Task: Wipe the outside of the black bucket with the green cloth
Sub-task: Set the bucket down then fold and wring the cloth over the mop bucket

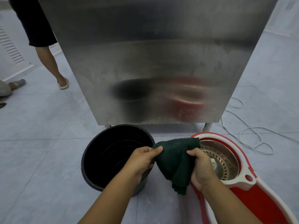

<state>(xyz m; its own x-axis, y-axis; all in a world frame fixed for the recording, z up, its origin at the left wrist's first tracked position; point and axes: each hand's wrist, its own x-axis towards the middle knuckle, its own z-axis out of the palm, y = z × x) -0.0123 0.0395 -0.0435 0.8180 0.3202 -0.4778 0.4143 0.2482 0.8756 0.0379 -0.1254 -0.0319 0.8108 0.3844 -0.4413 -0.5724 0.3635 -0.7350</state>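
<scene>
The black bucket (103,152) stands upright and empty on the grey floor, just left of centre. The dark green cloth (175,160) hangs in the air to the right of the bucket's rim, held by both hands. My left hand (142,160) pinches the cloth's left edge, over the bucket's right rim. On the cloth's right side my right hand (201,168) grips a bunched fold, above the mop bucket. The cloth does not touch the black bucket's outer wall.
A red and white spin mop bucket (247,188) with a metal basket sits to the right. A steel cabinet panel (153,62) rises right behind both buckets. A white cable (249,131) loops on the floor at right. A person's legs (48,62) stand far left.
</scene>
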